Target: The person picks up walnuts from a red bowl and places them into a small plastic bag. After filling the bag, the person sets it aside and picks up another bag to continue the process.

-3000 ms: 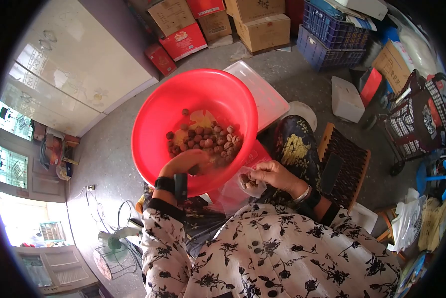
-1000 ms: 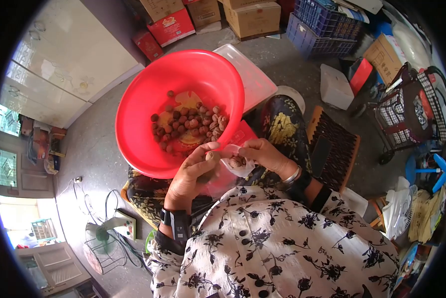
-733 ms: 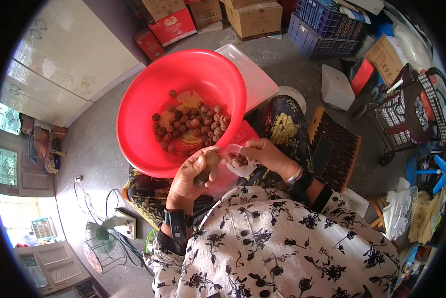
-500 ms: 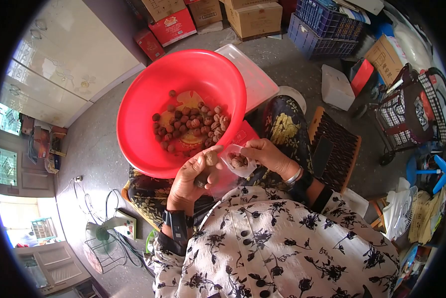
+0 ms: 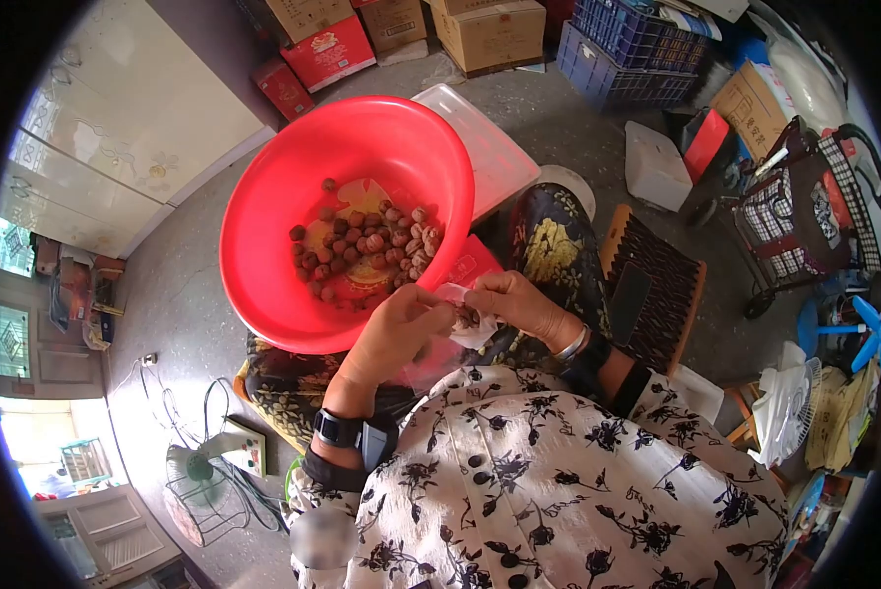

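Note:
My left hand (image 5: 398,332) is turned back-up, its fingers curled at the mouth of a small clear plastic bag (image 5: 478,337); the walnuts in its palm are mostly hidden. My right hand (image 5: 522,311) pinches the bag's edge from the other side. Several walnuts show through the bag, which hangs above my lap. Just beyond my hands, a big red plastic basin (image 5: 264,226) holds many loose walnuts (image 5: 373,242), gathered toward its near right side.
A white plastic lid or tray (image 5: 494,147) lies behind the basin. A wooden-framed beaded seat with a phone (image 5: 629,302) on it stands at right. Cartons (image 5: 489,37), blue crates (image 5: 622,79) and a checked trolley (image 5: 794,221) line the room. A fan (image 5: 200,466) stands at lower left.
My left hand has turned over from palm-up, where two walnuts showed, and moved right to the bag's mouth. My right hand still pinches the bag. The view has shifted slightly.

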Demonstrator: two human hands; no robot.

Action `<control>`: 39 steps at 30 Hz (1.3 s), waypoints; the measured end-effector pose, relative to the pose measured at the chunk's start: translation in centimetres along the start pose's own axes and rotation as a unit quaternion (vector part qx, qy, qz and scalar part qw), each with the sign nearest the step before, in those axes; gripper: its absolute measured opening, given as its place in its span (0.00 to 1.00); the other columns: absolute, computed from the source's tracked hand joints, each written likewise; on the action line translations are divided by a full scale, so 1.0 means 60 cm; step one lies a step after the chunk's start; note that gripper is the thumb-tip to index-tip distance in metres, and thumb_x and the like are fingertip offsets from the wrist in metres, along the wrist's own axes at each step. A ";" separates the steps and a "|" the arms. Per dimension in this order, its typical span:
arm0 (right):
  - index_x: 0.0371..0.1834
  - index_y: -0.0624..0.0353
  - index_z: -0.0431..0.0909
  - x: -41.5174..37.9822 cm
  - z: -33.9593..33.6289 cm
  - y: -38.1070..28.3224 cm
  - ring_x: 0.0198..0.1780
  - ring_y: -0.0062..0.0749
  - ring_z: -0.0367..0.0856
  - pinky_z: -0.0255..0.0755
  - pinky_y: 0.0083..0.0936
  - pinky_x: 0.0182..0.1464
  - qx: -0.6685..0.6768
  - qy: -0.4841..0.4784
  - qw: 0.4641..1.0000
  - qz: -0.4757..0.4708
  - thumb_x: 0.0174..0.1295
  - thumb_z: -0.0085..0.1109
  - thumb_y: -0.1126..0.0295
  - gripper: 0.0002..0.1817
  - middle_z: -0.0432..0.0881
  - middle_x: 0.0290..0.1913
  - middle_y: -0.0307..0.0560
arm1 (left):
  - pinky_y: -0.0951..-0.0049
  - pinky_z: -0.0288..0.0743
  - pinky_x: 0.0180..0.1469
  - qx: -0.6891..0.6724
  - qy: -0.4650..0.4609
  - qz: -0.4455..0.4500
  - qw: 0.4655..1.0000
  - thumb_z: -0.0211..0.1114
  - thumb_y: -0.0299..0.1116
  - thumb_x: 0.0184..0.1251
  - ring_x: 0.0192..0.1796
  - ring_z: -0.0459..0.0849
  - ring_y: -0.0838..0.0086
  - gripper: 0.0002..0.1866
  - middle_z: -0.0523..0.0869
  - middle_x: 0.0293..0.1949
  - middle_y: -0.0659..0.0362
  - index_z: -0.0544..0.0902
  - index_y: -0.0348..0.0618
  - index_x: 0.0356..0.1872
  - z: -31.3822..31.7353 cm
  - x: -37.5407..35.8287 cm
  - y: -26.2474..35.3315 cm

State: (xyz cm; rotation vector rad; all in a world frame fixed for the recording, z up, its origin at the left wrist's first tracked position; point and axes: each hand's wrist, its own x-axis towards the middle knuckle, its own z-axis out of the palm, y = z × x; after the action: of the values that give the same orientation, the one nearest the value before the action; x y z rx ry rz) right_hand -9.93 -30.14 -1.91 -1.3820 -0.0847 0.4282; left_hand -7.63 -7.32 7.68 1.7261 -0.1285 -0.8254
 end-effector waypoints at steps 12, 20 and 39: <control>0.29 0.56 0.84 -0.002 0.000 -0.001 0.30 0.10 0.72 0.66 0.14 0.33 0.014 -0.008 1.000 -0.011 0.73 0.64 0.56 0.18 0.80 0.28 0.28 | 0.81 0.70 0.28 -0.030 0.011 0.016 0.999 0.52 0.50 0.83 0.27 0.78 0.82 0.23 0.86 0.36 0.61 0.82 0.39 0.52 -0.002 0.011 -0.028; 0.33 0.59 0.86 -0.005 0.002 -0.008 0.31 0.11 0.76 0.70 0.15 0.36 0.019 0.006 1.000 -0.019 0.72 0.65 0.59 0.15 0.83 0.29 0.31 | 0.74 0.76 0.40 -0.273 -0.042 0.036 0.960 0.43 0.53 0.86 0.39 0.83 0.72 0.28 0.86 0.43 0.53 0.81 0.36 0.49 -0.015 0.001 -0.049; 0.30 0.58 0.85 -0.003 -0.001 0.000 0.31 0.11 0.77 0.71 0.15 0.36 0.031 0.003 0.999 -0.042 0.72 0.64 0.61 0.14 0.83 0.26 0.31 | 0.65 0.79 0.66 -0.369 -0.048 0.055 0.927 0.57 0.26 0.77 0.63 0.83 0.60 0.20 0.81 0.61 0.48 0.72 0.34 0.67 -0.014 -0.030 -0.040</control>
State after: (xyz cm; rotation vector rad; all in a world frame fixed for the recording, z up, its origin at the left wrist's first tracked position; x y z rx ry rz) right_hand -10.06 -30.27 -1.90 -1.3134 -0.1225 0.3534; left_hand -9.24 -4.97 6.43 0.9590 0.0228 -0.7456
